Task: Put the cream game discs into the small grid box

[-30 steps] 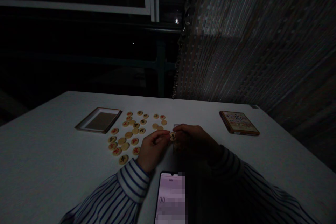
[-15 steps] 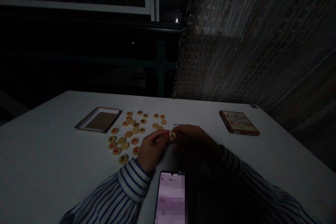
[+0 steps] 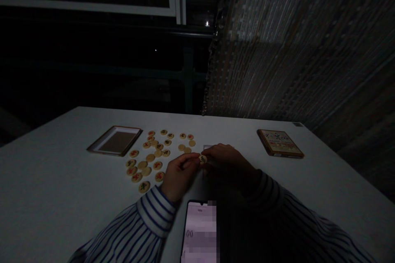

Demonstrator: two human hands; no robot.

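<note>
My left hand (image 3: 178, 174) and my right hand (image 3: 226, 161) meet above the white table (image 3: 46, 189), fingers pinched together. Between their fingertips they hold one round wooden chess piece (image 3: 203, 158) with a dark character on its face. Several more such pieces (image 3: 151, 156), marked in red or black, lie scattered flat on the table just left of my hands. Both my sleeves are white with blue stripes. The scene is dim, and my right hand lies in shadow.
An open shallow box tray (image 3: 115, 140) lies at the left behind the pieces. A printed box lid (image 3: 279, 143) lies at the far right. A lit phone (image 3: 200, 230) rests near the front edge. A beaded curtain (image 3: 293, 49) hangs behind the table.
Almost nothing has moved. Both hands keep the same pinch on the piece, and the view has drifted very slightly.
</note>
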